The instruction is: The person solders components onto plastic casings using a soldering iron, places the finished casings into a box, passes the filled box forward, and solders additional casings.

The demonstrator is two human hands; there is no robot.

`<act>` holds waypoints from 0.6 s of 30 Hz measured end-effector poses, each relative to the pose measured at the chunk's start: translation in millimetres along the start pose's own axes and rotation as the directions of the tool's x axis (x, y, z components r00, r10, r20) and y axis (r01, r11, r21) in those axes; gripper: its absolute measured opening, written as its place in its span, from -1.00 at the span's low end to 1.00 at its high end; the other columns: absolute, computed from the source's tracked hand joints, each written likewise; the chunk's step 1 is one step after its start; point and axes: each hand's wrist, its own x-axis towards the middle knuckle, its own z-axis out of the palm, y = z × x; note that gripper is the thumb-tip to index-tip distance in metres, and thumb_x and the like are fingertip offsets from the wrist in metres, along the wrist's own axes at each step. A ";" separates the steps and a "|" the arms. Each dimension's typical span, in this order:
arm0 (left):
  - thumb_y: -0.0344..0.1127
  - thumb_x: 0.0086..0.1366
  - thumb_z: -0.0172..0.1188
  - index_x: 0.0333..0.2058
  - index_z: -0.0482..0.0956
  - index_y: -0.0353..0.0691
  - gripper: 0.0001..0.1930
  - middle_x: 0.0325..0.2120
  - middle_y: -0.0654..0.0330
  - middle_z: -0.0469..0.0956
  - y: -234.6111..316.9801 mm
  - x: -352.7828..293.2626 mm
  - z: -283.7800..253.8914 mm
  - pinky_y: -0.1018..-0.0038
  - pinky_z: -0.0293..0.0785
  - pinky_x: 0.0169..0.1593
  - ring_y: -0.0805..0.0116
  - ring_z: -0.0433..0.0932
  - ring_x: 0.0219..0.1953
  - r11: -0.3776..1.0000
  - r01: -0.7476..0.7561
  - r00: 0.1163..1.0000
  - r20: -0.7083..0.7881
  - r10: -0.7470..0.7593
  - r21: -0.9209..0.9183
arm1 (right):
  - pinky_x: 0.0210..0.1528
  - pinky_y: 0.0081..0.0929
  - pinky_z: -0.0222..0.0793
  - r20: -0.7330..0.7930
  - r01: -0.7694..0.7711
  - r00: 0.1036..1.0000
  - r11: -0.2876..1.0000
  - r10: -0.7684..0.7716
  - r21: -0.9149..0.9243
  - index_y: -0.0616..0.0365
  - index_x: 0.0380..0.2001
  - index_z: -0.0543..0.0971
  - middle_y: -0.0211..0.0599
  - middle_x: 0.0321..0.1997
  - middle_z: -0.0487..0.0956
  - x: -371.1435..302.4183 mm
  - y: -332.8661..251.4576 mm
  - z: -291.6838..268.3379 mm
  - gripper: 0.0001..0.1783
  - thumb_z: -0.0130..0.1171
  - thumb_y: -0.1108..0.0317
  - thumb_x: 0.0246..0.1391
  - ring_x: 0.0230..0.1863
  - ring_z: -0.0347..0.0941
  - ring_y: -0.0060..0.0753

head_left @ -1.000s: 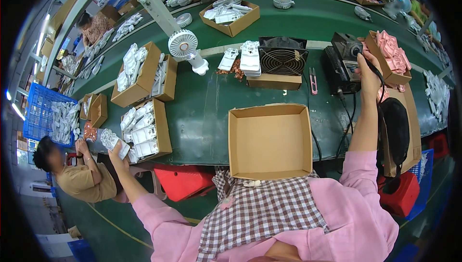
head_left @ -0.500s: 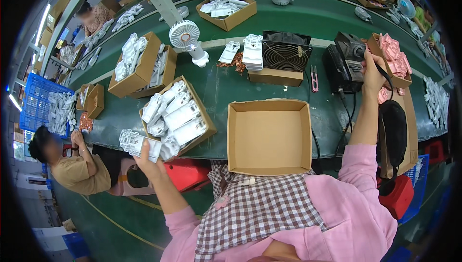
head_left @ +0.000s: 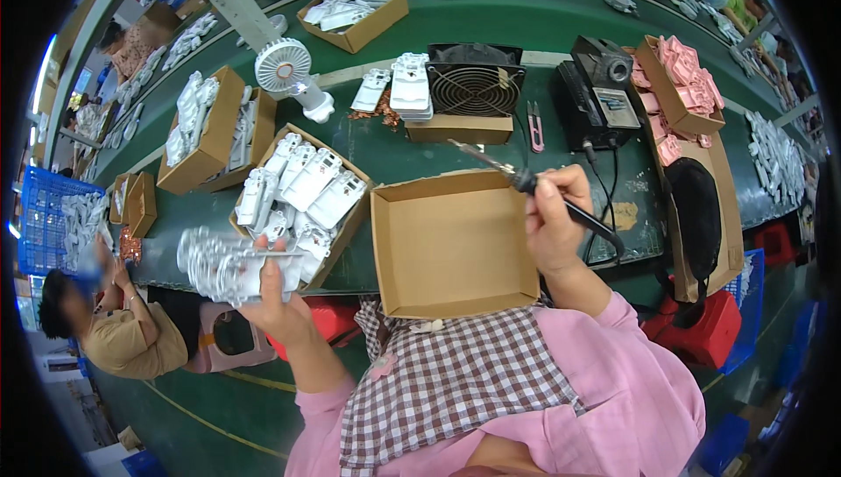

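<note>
My left hand (head_left: 282, 309) grips several white plastic housings (head_left: 208, 268), smeared by motion, beside a cardboard box of similar white housings (head_left: 308, 177). In my right hand (head_left: 561, 227) is a soldering iron (head_left: 524, 181), held by its black handle. Its metal tip points up and to the left, over the far rim of a shallow cardboard box (head_left: 455, 305) in front of me. The iron's cord loops back past my wrist toward a black soldering station (head_left: 604, 113) at the right.
A black fan (head_left: 475, 90) stands at the back beside stacked white housings (head_left: 410, 83) and copper-coloured pieces (head_left: 385, 109). Pink-handled snips (head_left: 535, 131) lie right of it. A white handheld fan (head_left: 287, 74) stands at back left. Pink parts (head_left: 688, 74) fill a box at right. Another person (head_left: 131, 324) sits at left.
My right hand has come from the soldering station toward the middle box, bringing the soldering iron. My left hand still holds the white housings, now shifted slightly. The whole view has shifted.
</note>
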 end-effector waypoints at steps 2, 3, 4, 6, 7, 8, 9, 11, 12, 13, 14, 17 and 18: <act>-0.56 0.01 0.15 0.11 0.16 -0.38 -0.37 -0.07 -0.11 0.39 0.5 5.6 12.9 0.29 0.57 -0.19 0.13 0.51 -0.14 0.979 0.196 0.958 0.225 -0.180 -0.049 | -0.75 -0.82 0.04 0.034 0.015 0.999 0.999 -0.017 0.049 0.12 -0.41 0.32 -0.39 -0.53 0.38 -3.5 -0.4 3.6 -0.88 0.06 0.44 0.08 -0.70 0.19 -0.74; -0.54 -0.02 0.17 0.10 0.18 -0.39 -0.35 -0.06 -0.07 0.40 -1.1 8.7 15.7 0.29 0.58 -0.20 0.11 0.52 -0.13 0.941 0.335 0.887 0.354 -0.298 -0.048 | -0.66 -0.76 0.17 0.064 0.007 0.998 0.994 -0.014 0.110 0.18 -0.33 0.30 -0.34 -0.56 0.42 -4.0 1.4 2.8 -0.85 0.07 0.50 0.10 -0.71 0.22 -0.73; -0.55 -0.04 0.18 0.09 0.19 -0.38 -0.35 -0.13 -0.04 0.44 -6.9 6.8 29.0 0.33 0.57 -0.21 0.13 0.53 -0.14 0.920 0.388 0.865 0.372 -0.339 -0.064 | -0.66 -0.76 0.17 0.074 0.004 0.997 0.996 -0.010 0.092 0.18 -0.33 0.30 -0.33 -0.55 0.42 -5.1 3.6 3.9 -0.85 0.07 0.51 0.09 -0.71 0.22 -0.73; -0.56 -0.09 0.20 0.05 0.23 -0.36 -0.36 -0.23 0.03 0.49 -19.8 -3.8 63.6 0.41 0.52 -0.17 0.20 0.54 -0.15 0.847 0.527 0.777 0.443 -0.446 -0.070 | -0.65 -0.76 0.19 0.085 0.011 0.996 0.997 -0.018 0.080 0.17 -0.35 0.30 -0.33 -0.54 0.42 -7.4 9.1 2.8 -0.84 0.08 0.53 0.08 -0.69 0.23 -0.72; -0.58 -0.10 0.21 0.02 0.26 -0.34 -0.38 -0.24 0.07 0.49 -29.8 -7.7 71.6 0.44 0.49 -0.13 0.24 0.55 -0.18 0.801 0.595 0.728 0.469 -0.501 -0.068 | -0.64 -0.76 0.19 0.082 0.028 0.996 0.993 -0.038 0.112 0.17 -0.35 0.30 -0.33 -0.54 0.43 -8.5 10.0 2.9 -0.83 0.09 0.53 0.07 -0.68 0.24 -0.72; -0.62 -0.09 0.22 0.04 0.22 -0.33 -0.35 -0.21 0.08 0.47 -37.8 -11.3 77.3 0.44 0.47 -0.10 0.29 0.52 -0.17 0.760 0.646 0.690 0.481 -0.541 -0.072 | -0.64 -0.77 0.19 0.079 0.045 0.995 0.989 -0.057 0.143 0.17 -0.35 0.30 -0.33 -0.54 0.43 -9.3 10.7 3.2 -0.83 0.10 0.53 0.07 -0.67 0.24 -0.72; -0.66 -0.08 0.22 0.07 0.18 -0.31 -0.32 -0.17 0.10 0.45 -45.5 -14.5 81.8 0.44 0.46 -0.08 0.34 0.50 -0.17 0.716 0.694 0.650 0.493 -0.579 -0.075 | -0.62 -0.77 0.19 0.066 0.071 0.994 0.983 -0.084 0.170 0.16 -0.38 0.30 -0.34 -0.53 0.43 -10.5 11.5 3.0 -0.82 0.12 0.52 0.06 -0.65 0.24 -0.72; -0.64 -0.06 0.23 0.06 0.18 -0.30 -0.33 -0.17 0.13 0.45 -59.9 -19.4 85.5 0.46 0.45 -0.08 0.37 0.49 -0.16 0.747 0.663 0.676 0.474 -0.564 -0.056 | -0.61 -0.76 0.18 0.102 0.116 0.986 0.986 -0.129 0.123 0.15 -0.40 0.29 -0.35 -0.52 0.42 -11.5 10.2 -0.3 -0.82 0.12 0.52 0.07 -0.65 0.23 -0.73; -0.64 -0.06 0.23 0.06 0.18 -0.30 -0.34 -0.17 0.13 0.45 -65.5 -21.2 87.5 0.47 0.45 -0.08 0.37 0.49 -0.16 0.772 0.634 0.699 0.459 -0.548 -0.044 | -0.56 -0.75 0.19 0.097 0.099 0.989 0.987 -0.111 0.124 0.15 -0.42 0.28 -0.36 -0.52 0.41 -13.6 9.0 -0.5 -0.81 0.12 0.52 0.06 -0.62 0.23 -0.72; -0.61 -0.05 0.25 0.07 0.18 -0.30 -0.33 -0.17 0.14 0.44 -67.8 -21.9 89.6 0.47 0.45 -0.08 0.39 0.49 -0.16 0.800 0.600 0.717 0.458 -0.526 -0.022 | -0.53 -0.74 0.19 0.106 0.115 0.987 0.990 -0.123 0.076 0.15 -0.42 0.28 -0.36 -0.52 0.41 -14.6 10.6 -1.5 -0.80 0.12 0.53 0.06 -0.59 0.22 -0.72; -0.61 -0.05 0.25 0.07 0.18 -0.30 -0.33 -0.17 0.14 0.44 -69.3 -21.7 91.1 0.47 0.45 -0.08 0.39 0.49 -0.16 0.797 0.603 0.717 0.457 -0.527 -0.026 | -0.50 -0.73 0.19 0.117 0.130 0.984 0.991 -0.133 0.029 0.15 -0.42 0.28 -0.37 -0.52 0.41 -15.3 12.6 -2.1 -0.80 0.12 0.54 0.06 -0.57 0.22 -0.71; -0.57 -0.05 0.28 0.06 0.18 -0.31 -0.33 -0.18 0.14 0.45 -71.7 -22.1 94.3 0.48 0.44 -0.08 0.41 0.49 -0.17 0.817 0.576 0.720 0.460 -0.520 0.022 | -0.48 -0.68 0.18 0.163 0.147 0.977 0.987 -0.136 -0.059 0.15 -0.43 0.28 -0.39 -0.52 0.41 -13.2 16.4 -1.0 -0.79 0.13 0.53 0.05 -0.55 0.21 -0.71; -0.55 -0.05 0.29 0.06 0.18 -0.31 -0.33 -0.18 0.14 0.45 -72.8 -22.3 95.0 0.48 0.44 -0.08 0.41 0.48 -0.17 0.825 0.564 0.724 0.460 -0.514 0.033 | -0.49 -0.67 0.17 0.197 0.183 0.968 0.976 -0.158 -0.115 0.15 -0.42 0.28 -0.40 -0.52 0.41 -11.7 18.9 -0.3 -0.79 0.14 0.52 0.06 -0.55 0.20 -0.71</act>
